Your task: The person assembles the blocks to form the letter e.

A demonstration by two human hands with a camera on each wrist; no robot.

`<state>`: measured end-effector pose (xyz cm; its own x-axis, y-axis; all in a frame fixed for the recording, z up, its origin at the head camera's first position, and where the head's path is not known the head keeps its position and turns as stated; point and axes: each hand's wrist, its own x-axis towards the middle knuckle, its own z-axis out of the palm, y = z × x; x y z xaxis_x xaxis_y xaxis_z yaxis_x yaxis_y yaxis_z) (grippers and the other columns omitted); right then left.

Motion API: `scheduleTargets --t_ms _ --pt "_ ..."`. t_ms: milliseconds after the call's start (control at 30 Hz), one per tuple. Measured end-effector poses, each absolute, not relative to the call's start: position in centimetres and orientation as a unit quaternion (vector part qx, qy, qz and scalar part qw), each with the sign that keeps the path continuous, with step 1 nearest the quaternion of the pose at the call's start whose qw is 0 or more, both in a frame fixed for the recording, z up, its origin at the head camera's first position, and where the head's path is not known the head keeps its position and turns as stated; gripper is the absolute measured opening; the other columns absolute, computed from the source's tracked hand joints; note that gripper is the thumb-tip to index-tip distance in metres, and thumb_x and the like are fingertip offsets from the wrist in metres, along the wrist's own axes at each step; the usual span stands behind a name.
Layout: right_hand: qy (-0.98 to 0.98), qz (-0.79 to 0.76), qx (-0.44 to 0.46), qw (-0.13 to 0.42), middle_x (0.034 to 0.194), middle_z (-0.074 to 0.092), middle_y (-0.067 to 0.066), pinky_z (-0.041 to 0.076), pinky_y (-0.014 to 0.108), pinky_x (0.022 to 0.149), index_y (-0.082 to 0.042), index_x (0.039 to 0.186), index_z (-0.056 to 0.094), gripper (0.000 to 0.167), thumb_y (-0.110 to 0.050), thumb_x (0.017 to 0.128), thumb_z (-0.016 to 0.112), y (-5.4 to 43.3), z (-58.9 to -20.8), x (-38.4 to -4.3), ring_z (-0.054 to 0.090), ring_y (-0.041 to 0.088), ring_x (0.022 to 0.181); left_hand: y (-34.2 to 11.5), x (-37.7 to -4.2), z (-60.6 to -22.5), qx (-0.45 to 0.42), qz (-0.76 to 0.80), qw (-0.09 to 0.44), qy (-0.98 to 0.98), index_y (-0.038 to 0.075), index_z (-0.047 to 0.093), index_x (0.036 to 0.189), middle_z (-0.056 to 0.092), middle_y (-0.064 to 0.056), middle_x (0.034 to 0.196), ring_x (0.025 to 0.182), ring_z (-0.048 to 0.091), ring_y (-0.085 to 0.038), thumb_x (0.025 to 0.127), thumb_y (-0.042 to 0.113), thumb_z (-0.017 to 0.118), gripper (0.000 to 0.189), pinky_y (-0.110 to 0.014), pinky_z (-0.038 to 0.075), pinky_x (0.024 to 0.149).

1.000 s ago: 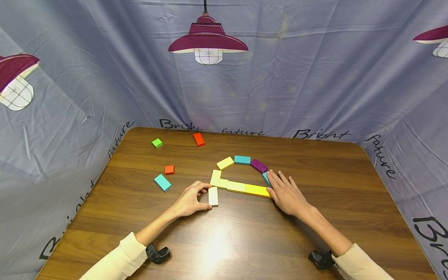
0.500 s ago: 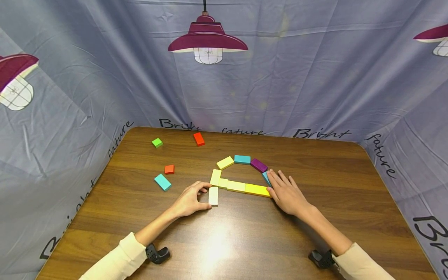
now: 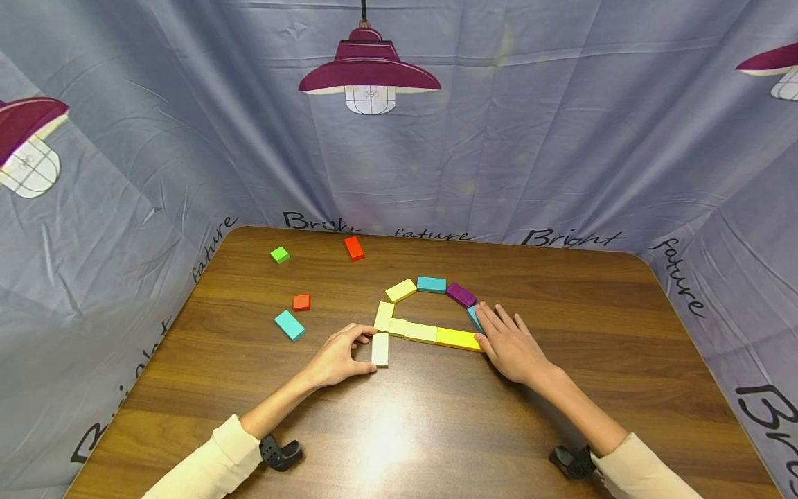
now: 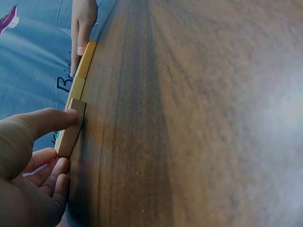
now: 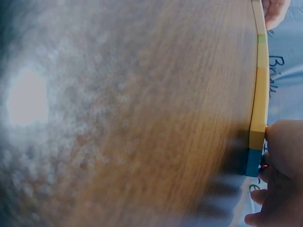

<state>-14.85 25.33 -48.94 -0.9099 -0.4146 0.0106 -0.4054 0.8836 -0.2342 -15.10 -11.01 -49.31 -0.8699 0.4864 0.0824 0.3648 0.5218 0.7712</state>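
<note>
My left hand point(image 3: 337, 355) pinches a cream rectangular block point(image 3: 380, 350) by its two ends, thumb at the near end and a finger at the far end. This block lies on the table against the left end of a row of a small pale-yellow block point(image 3: 397, 327), a pale-yellow block point(image 3: 420, 333) and a deeper yellow block point(image 3: 458, 338). With fingers extended, my right hand point(image 3: 512, 348) rests at the row's right end, touching the yellow block and partly covering a blue block point(image 3: 474, 317). An arc of a purple block point(image 3: 461, 295), a teal block point(image 3: 431, 285) and two light-yellow blocks point(image 3: 401, 290) curves above the row.
Loose on the left of the wooden table point(image 3: 436, 430) lie a turquoise block point(image 3: 289, 325), a small red-orange block point(image 3: 302, 302), a small green block point(image 3: 280, 254) and a red block point(image 3: 354, 248). A grey-blue curtain point(image 3: 517, 138) with printed lamps surrounds the table.
</note>
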Motion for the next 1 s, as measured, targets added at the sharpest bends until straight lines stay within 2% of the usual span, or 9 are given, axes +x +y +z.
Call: scheduleTargets --t_ms 567,733,1000 --pt "0.970 -0.123 -0.209 0.029 0.160 0.026 0.020 0.015 0.067 0.112 0.001 0.156 0.027 0.058 -0.029 0.108 0.042 25.3 -49.1 -14.9 0.021 0.044 0.145 -11.1 -15.2 -49.4 0.251 0.424 0.072 0.867 0.000 0.061 0.127 0.062 -0.008 0.117 0.106 0.061 -0.025 0.073 0.009 0.088 0.060 -0.036 0.052 0.089" --pt "0.970 -0.121 -0.210 0.027 0.160 0.026 0.020 0.015 0.067 0.112 0.001 0.156 0.027 0.058 -0.029 0.108 0.042 25.3 -49.1 -14.9 0.021 0.044 0.145 -11.8 -15.2 -49.2 0.247 0.441 0.074 0.860 -0.001 0.060 0.128 0.062 -0.011 0.118 0.108 0.061 -0.027 0.077 0.011 0.087 0.059 -0.038 0.052 0.090" --pt "0.970 -0.123 -0.209 0.026 0.160 0.026 0.019 0.015 0.067 0.112 0.000 0.156 0.027 0.058 -0.029 0.108 0.042 25.3 -49.2 -14.9 0.021 0.044 0.145 -15.8 -16.0 -47.5 0.186 0.458 0.012 0.869 -0.007 0.056 0.131 0.061 -0.023 0.124 0.109 0.062 -0.036 0.082 0.007 0.082 0.057 -0.046 0.051 0.092"
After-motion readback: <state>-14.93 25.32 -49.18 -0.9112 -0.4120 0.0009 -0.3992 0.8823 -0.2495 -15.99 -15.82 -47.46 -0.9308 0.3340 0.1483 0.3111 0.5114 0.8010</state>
